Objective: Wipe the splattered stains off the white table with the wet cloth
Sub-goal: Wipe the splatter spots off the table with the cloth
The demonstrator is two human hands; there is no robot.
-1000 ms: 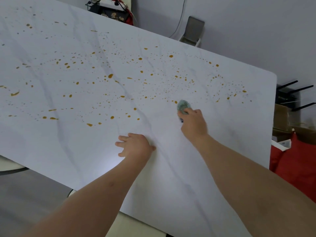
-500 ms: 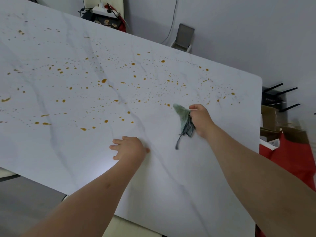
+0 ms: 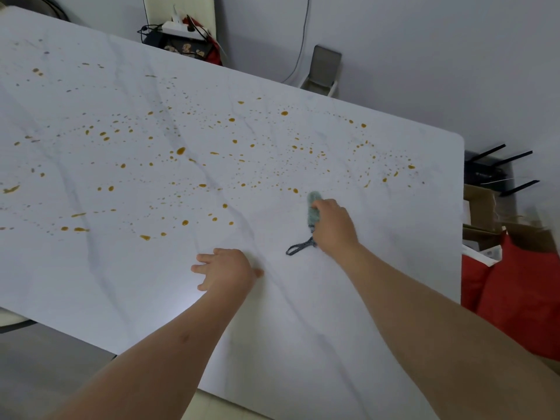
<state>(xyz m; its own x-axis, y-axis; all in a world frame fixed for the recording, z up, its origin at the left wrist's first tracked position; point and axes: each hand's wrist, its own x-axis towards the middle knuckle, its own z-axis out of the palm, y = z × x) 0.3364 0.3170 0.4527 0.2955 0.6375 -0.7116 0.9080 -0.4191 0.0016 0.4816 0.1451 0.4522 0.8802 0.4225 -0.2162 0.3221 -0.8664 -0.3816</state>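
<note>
Underhand, fuzzy cloth (image 3: 314, 211) on marbled table (image 3: 394, 268)

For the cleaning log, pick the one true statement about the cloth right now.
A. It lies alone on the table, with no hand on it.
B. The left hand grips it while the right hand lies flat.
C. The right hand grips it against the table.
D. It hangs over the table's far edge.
C: the right hand curls round the green cloth on the white table, while the left hand rests on the table without it.
</note>
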